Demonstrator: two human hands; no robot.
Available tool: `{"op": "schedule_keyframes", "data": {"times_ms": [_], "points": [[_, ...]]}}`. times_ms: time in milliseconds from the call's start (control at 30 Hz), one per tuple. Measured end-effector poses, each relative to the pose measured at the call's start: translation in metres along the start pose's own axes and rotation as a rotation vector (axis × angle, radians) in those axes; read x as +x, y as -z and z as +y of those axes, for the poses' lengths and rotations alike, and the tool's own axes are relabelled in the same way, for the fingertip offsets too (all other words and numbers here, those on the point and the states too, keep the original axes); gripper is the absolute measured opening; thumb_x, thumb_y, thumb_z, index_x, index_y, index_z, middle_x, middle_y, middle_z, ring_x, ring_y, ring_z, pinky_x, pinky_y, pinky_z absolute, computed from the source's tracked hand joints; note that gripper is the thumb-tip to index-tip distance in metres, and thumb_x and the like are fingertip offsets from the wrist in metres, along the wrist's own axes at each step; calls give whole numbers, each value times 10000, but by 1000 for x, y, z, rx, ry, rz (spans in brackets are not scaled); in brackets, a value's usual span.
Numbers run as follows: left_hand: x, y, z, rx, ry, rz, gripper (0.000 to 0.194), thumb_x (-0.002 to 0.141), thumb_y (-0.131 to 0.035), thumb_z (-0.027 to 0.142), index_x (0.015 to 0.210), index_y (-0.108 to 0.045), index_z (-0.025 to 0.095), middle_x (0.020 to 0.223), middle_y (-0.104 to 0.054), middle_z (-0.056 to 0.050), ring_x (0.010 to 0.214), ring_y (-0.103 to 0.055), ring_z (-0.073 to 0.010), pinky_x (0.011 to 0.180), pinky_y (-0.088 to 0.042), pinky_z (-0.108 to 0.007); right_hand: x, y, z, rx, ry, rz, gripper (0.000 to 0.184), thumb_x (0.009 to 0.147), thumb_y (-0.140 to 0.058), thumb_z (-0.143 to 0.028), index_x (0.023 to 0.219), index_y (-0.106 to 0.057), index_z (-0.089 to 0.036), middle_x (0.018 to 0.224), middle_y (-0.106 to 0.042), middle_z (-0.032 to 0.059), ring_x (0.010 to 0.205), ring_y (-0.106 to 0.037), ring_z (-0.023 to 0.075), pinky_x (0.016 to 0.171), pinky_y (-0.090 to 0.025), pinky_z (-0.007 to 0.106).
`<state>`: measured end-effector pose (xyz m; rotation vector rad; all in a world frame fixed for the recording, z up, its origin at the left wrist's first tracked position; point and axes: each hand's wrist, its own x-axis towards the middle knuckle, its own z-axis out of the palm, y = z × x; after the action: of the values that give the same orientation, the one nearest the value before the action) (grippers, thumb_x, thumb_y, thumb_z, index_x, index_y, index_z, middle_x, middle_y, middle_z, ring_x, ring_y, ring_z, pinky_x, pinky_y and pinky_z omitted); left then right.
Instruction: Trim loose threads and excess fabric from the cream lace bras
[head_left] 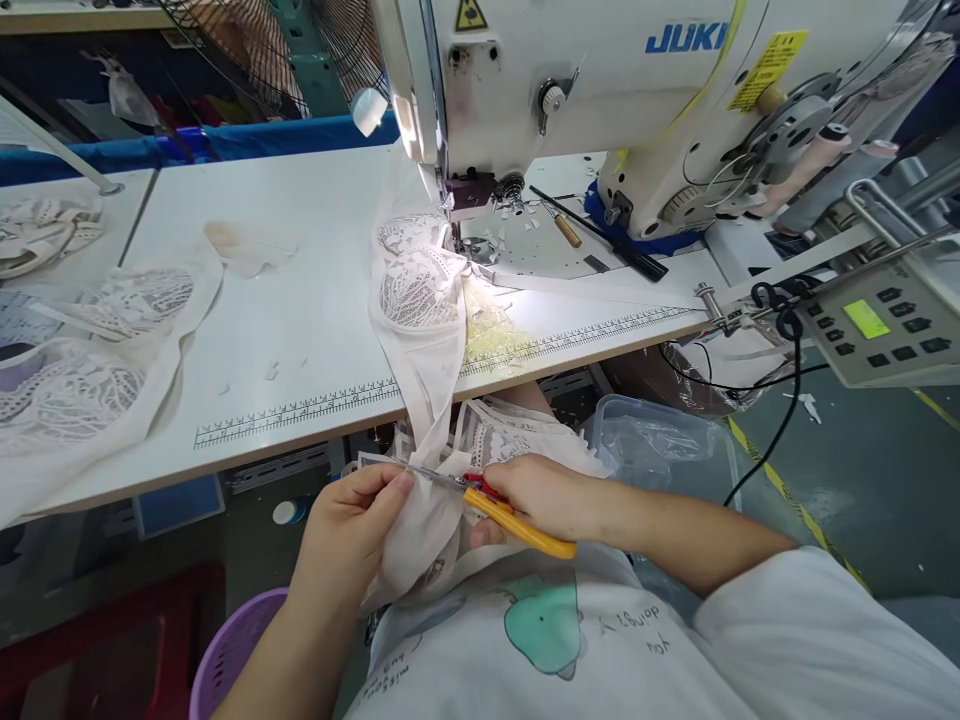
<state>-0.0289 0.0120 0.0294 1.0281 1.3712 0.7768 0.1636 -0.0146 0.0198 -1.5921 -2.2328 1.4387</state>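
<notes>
A white lace garment (420,300) lies under the needle of the white sewing machine (600,90) and hangs down over the table's front edge into my lap. My left hand (352,530) pinches the hanging white fabric (424,520) just below the table. My right hand (540,495) is closed round yellow-handled thread snips (517,525), whose blades point left and touch the fabric beside my left fingers.
A pile of white lace pieces (82,370) lies at the table's left. A ruler strip (300,408) runs along the table's front edge. At the right stands a control panel (877,335) with cables. A clear plastic bin (652,435) sits below, a purple basket (232,650) at lower left.
</notes>
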Motion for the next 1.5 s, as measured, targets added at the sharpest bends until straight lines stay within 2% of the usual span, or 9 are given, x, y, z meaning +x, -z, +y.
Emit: {"op": "schedule_keyframes", "data": {"times_ms": [133, 300, 467, 700, 933, 1133, 1200, 1367, 1500], "points": [[-2, 3, 2, 72, -58, -9, 161, 600, -700, 342, 562, -675, 188, 579, -616, -8, 542, -493, -140, 470, -366, -229, -3, 3, 5, 51, 5, 133, 415, 696, -646, -510, 631, -400, -182, 568, -471, -26, 516, -396, 101, 476, -307, 217], [-6, 2, 7, 438, -453, -219, 152, 761, -568, 283, 672, -676, 224, 655, -641, -11, 614, -565, -168, 565, -429, -257, -6, 10, 0, 281, 272, 550, 371, 648, -682, -443, 756, -435, -188, 721, -491, -10, 616, -421, 112, 571, -384, 239], [-6, -4, 9, 633, -769, -330, 154, 809, -509, 163, 777, -642, 233, 649, -621, 17, 600, -572, -137, 585, -436, -234, 3, 6, -5, 399, 427, 495, 266, 649, -663, -256, 761, -432, -188, 765, -521, -9, 648, -445, 103, 571, -384, 218], [4, 6, -1, 908, -928, -427, 195, 848, -455, 174, 959, -605, 227, 801, -673, -13, 763, -613, -182, 741, -448, -284, -7, 12, -1, 383, 349, 467, 183, 645, -606, -172, 716, -437, -179, 729, -527, -14, 619, -454, 94, 536, -379, 204], [16, 38, -7, 1053, -884, -281, 161, 821, -476, 297, 848, -625, 242, 774, -719, -10, 715, -659, -239, 882, -377, -389, -50, 32, 27, 336, 163, 707, 99, 717, -567, -192, 738, -470, -191, 728, -539, 7, 649, -510, 132, 571, -400, 259], [10, 26, 7, 1020, -907, -361, 161, 810, -480, 311, 785, -632, 263, 709, -697, 15, 658, -644, -205, 889, -392, -379, -57, 35, 33, 141, -21, 880, 122, 719, -587, -203, 772, -478, -192, 815, -583, 31, 692, -531, 145, 590, -416, 259], [6, 15, 13, 1059, -935, -412, 172, 812, -473, 297, 784, -637, 252, 703, -694, 10, 655, -641, -207, 891, -392, -408, -51, 31, 24, 112, 21, 835, 150, 718, -601, -193, 838, -511, -189, 857, -608, 32, 679, -531, 134, 594, -420, 246], [1, -6, 21, 1114, -1049, -488, 228, 841, -412, 214, 847, -639, 221, 691, -661, -3, 621, -606, -197, 895, -381, -475, -25, 15, 1, 117, 241, 420, 177, 634, -614, -100, 764, -518, -175, 787, -605, 10, 671, -535, 131, 577, -396, 220], [7, 5, 24, 1175, -1067, -487, 255, 859, -395, 279, 813, -645, 275, 669, -635, 18, 607, -574, -182, 938, -332, -505, -16, 11, 3, 158, 243, 332, 199, 638, -582, -102, 813, -532, -183, 755, -574, -11, 632, -509, 119, 541, -355, 202]]}}
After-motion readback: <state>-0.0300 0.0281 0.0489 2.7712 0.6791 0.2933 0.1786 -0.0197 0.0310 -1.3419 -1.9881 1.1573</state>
